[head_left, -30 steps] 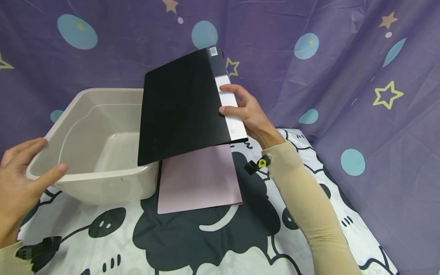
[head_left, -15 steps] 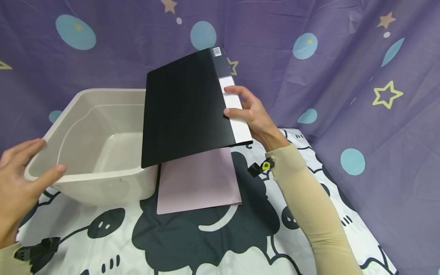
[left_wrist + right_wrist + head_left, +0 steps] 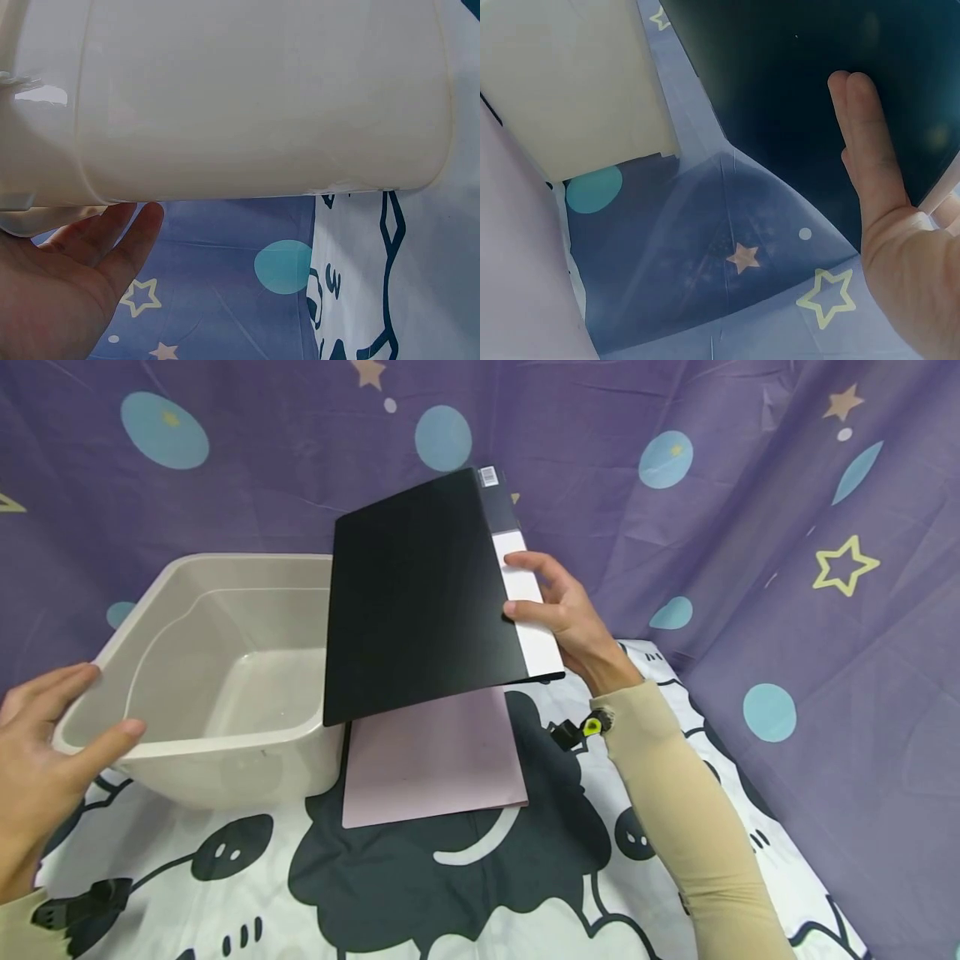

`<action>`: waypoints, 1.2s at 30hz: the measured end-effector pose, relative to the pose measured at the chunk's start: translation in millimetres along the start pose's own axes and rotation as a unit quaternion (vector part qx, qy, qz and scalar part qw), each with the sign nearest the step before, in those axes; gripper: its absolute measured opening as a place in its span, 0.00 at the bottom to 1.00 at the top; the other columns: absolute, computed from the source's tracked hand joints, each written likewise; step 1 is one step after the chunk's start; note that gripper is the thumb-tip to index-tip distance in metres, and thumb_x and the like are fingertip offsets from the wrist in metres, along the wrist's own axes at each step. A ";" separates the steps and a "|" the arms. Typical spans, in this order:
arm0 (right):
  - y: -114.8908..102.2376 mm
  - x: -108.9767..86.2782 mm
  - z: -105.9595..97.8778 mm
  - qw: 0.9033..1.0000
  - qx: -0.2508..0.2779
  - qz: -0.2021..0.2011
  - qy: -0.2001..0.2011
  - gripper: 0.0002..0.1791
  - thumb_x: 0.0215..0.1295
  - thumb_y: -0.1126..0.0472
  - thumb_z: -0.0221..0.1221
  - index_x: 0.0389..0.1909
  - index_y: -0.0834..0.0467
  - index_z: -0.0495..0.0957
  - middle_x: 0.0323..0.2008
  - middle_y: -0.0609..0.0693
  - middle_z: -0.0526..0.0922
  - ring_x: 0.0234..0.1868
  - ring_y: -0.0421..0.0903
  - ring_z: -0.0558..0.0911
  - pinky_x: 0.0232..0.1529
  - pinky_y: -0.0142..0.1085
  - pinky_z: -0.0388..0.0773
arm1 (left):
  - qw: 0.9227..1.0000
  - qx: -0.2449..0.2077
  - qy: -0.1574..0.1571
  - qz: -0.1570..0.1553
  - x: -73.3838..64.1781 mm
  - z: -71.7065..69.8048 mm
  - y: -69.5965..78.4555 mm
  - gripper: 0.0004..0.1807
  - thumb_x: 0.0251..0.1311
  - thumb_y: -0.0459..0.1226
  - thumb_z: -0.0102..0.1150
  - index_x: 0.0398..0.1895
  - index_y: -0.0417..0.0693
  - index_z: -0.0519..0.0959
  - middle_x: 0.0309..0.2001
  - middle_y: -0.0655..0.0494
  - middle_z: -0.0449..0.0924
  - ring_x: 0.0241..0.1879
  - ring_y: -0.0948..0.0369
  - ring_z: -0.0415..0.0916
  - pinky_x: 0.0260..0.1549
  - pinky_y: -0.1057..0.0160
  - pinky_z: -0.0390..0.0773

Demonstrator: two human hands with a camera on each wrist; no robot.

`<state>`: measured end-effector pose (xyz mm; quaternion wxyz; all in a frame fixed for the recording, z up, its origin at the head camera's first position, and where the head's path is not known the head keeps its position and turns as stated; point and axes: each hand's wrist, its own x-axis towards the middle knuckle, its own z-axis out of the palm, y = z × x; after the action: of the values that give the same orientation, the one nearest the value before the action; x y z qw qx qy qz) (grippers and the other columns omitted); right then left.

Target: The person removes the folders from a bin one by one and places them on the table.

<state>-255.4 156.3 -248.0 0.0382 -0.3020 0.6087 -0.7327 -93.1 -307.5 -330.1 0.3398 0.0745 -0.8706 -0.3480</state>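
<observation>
Black binder (image 3: 420, 602) is held by its spine in the right-hand grip (image 3: 566, 614), which is clamped on it: the thumb and a fingertip are laid on the side facing the head camera, while in the right wrist view other fingers are seen pressed along the opposite dark cover. The spine's white label (image 3: 538, 647) is taken near its middle, with the barcode sticker (image 3: 489, 476) left beyond the grip at the far end. The cover is extended leftward from the grip, tilted, and the tub's (image 3: 225, 768) right end is hidden by it; whether the rim is touched cannot be told. Below, a pink folder (image 3: 435, 764) is laid on the patterned sheet (image 3: 375, 885). The tub's left corner is touched by the left-hand grip (image 3: 48, 735), its thumb and fingers spread apart.
</observation>
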 end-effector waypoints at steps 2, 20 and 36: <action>0.1 -1.5 -1.6 1.000 0.005 0.001 -0.001 0.30 0.53 0.77 0.60 0.59 0.59 0.70 0.59 0.54 0.67 0.32 0.46 0.78 0.36 0.35 0.78 | 1.000 0.004 -0.001 0.000 0.0 0.0 0.1 0.38 0.52 0.34 0.64 0.70 0.44 0.64 0.71 0.58 0.57 0.68 0.65 0.50 0.59 0.78 0.49; 4.0 -10.2 -14.2 1.000 -0.009 -0.001 0.009 0.30 0.53 0.78 0.58 0.59 0.60 0.70 0.59 0.54 0.66 0.36 0.46 0.78 0.36 0.34 0.77 | 1.000 0.022 0.000 0.005 1.0 0.3 0.0 0.38 0.54 0.35 0.64 0.70 0.41 0.62 0.71 0.47 0.57 0.70 0.55 0.50 0.62 0.74 0.46; 8.5 -20.5 -20.4 1.000 -0.013 0.001 0.021 0.30 0.52 0.79 0.58 0.58 0.59 0.70 0.59 0.54 0.66 0.41 0.46 0.77 0.38 0.33 0.77 | 1.000 0.018 0.002 0.003 1.8 -0.1 0.1 0.38 0.52 0.35 0.65 0.69 0.41 0.63 0.70 0.46 0.58 0.70 0.56 0.50 0.62 0.74 0.46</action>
<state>-251.3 180.6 -265.5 0.0221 -0.2859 0.6190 -0.7311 -94.3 -308.1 -329.0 0.3415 0.0788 -0.8761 -0.3310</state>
